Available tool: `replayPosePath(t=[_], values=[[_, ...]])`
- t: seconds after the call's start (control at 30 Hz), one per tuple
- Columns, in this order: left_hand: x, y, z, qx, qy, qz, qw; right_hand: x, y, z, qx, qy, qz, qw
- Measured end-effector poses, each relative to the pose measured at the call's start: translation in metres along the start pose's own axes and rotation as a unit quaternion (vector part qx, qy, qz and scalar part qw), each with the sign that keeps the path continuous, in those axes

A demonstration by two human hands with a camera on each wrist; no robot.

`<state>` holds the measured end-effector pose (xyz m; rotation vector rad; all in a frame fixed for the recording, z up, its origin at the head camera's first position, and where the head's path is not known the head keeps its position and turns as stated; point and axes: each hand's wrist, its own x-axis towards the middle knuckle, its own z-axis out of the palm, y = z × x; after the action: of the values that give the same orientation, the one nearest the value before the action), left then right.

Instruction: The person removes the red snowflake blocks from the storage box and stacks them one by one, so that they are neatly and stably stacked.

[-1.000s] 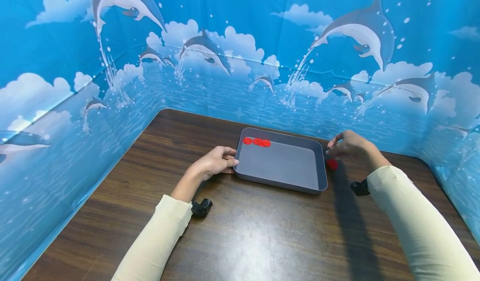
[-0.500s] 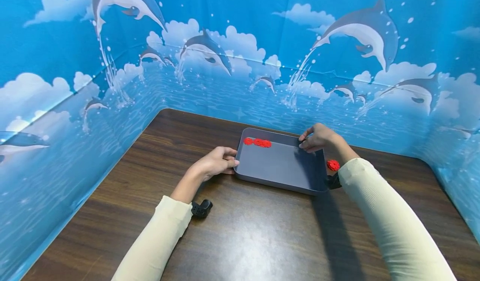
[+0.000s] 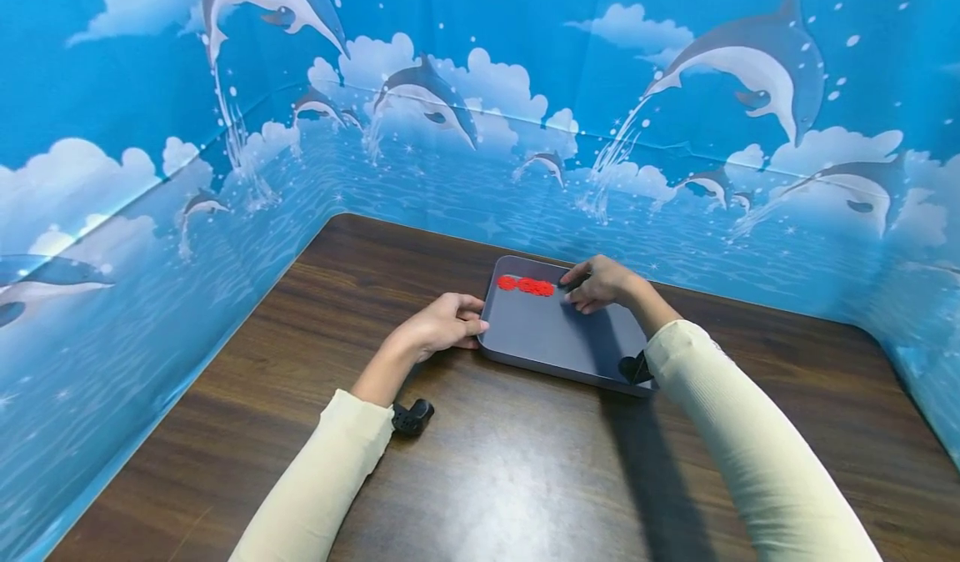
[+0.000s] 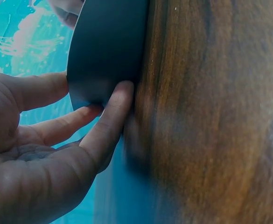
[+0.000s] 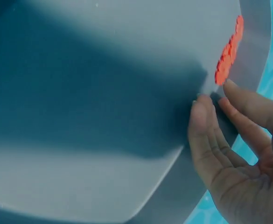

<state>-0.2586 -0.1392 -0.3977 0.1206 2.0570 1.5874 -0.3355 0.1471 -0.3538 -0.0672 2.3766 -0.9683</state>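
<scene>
At its left end, the grey rectangular tray [image 3: 558, 337] is gripped by my left hand [image 3: 442, 324]; the left wrist view shows the thumb [image 4: 120, 95] and fingers on its edge. Inside the tray, along the back left, lie red flat pieces with scalloped edges [image 3: 536, 287] in a row, partly overlapping. My right hand [image 3: 603, 285] is over the tray just right of that row. Its fingertips are brought together around a small dark piece [image 5: 215, 97], mostly hidden, whose kind I cannot tell.
The tray stands on a brown wood-grain table [image 3: 480, 462] near its back edge. A blue dolphin-print curtain [image 3: 465, 178] rises behind and beside the table. Black wrist cameras [image 3: 414, 418] hang under both sleeves.
My right hand has moved left from beyond the tray's right rim to beside the red row. A red piece right of the tray is now hidden behind the arm. The left hand keeps its grip.
</scene>
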Motion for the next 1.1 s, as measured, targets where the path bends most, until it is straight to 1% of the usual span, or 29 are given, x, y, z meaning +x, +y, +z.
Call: replayPosePath(t=[0.13,0.27,0.47,0.67,0.87,0.97,1.1], values=[[-0.001,0.001,0.0,0.001,0.001,-0.001,1.0,0.008,0.001,0.007,-0.012,-0.018,-0.009,0.9997],[0.001,0.0,-0.001,0.002,0.001,-0.001,1.0,0.011,-0.001,0.01,-0.028,-0.025,-0.017,0.9991],[0.003,-0.002,-0.001,0.009,0.002,-0.002,1.0,0.012,-0.005,0.015,-0.046,-0.019,-0.019,0.9986],[0.001,0.0,0.0,0.013,0.005,-0.004,0.9999,0.015,-0.006,0.021,-0.052,-0.005,-0.021,0.9984],[-0.001,0.001,0.001,0.008,0.006,-0.004,0.9999,0.017,-0.007,0.023,-0.087,0.005,-0.029,0.9957],[-0.001,0.001,0.001,0.006,0.005,-0.002,1.0,0.017,-0.007,0.024,-0.093,0.006,-0.024,0.9954],[-0.002,0.001,0.001,0.006,0.004,0.001,1.0,0.018,-0.008,0.023,-0.088,0.003,-0.015,0.996]])
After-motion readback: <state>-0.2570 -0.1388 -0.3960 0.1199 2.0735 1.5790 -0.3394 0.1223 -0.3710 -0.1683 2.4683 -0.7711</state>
